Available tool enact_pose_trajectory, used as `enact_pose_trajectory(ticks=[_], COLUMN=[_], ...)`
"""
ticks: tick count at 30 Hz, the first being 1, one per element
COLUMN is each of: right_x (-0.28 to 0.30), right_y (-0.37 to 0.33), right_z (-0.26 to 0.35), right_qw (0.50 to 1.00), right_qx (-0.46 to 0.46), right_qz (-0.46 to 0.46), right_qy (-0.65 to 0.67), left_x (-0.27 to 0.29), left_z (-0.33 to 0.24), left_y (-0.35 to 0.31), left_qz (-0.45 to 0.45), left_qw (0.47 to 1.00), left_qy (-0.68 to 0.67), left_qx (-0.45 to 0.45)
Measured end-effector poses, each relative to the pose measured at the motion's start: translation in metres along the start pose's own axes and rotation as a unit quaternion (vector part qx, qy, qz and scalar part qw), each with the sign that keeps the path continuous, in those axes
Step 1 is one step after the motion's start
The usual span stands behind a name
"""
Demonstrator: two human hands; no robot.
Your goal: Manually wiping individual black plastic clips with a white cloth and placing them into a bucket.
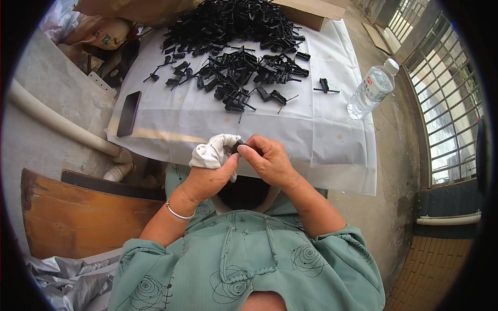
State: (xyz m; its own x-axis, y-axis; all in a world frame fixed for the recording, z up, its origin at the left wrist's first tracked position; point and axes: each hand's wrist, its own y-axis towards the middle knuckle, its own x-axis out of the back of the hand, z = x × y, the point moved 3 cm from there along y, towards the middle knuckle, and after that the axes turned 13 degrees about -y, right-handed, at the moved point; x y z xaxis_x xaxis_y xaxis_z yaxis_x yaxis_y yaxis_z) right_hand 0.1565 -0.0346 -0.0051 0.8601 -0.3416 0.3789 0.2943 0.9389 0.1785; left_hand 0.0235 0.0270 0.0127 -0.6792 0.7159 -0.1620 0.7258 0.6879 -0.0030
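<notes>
Close in front of me, both hands meet over the table's near edge at a small black plastic part [238, 146]. My left hand [208, 181] is closed, its thumb against the part. A bunched white cloth [208, 153] covers its fingers; whether it is wrapped or gripped I cannot tell. My right hand [274, 161] pinches the same part between thumb and bent fingers, which hide most of it. Farther back lies a big heap of similar black parts [228, 26] with thin stems, and a smaller pile [233, 75] nearer. One single black part [325, 86] lies apart at the right.
A white sheet [290, 135] covers the table. A dark phone [128, 114] lies at the left, a clear water bottle [369, 92] stands at the right edge. An open cardboard box [311, 13] is at the back. Below my hands, a dark-mouthed container [241, 194] sits between my knees.
</notes>
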Motion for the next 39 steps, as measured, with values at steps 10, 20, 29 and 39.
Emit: enact_pose_trajectory(ticks=[10,20,29,39], right_x=[-0.012,0.011,0.012,-0.001], right_y=[-0.013,-0.010,-0.009,-0.007], right_z=[-0.001,-0.007,0.000,0.009], right_qw=[0.999,0.989,0.997,0.991], right_qx=[0.028,0.062,0.015,0.048], right_qz=[-0.001,0.062,0.073,0.103], right_qy=[-0.030,-0.116,-0.009,-0.075], left_x=[-0.007,0.000,-0.008,-0.011], left_z=[0.006,0.003,-0.001,0.003], left_y=[-0.004,0.001,-0.005,-0.004], left_qz=[-0.034,-0.021,0.104,0.034], left_qw=[0.948,0.992,0.992,0.981], left_qy=[0.242,-0.123,0.006,0.169], left_qx=[-0.204,-0.008,0.067,-0.093])
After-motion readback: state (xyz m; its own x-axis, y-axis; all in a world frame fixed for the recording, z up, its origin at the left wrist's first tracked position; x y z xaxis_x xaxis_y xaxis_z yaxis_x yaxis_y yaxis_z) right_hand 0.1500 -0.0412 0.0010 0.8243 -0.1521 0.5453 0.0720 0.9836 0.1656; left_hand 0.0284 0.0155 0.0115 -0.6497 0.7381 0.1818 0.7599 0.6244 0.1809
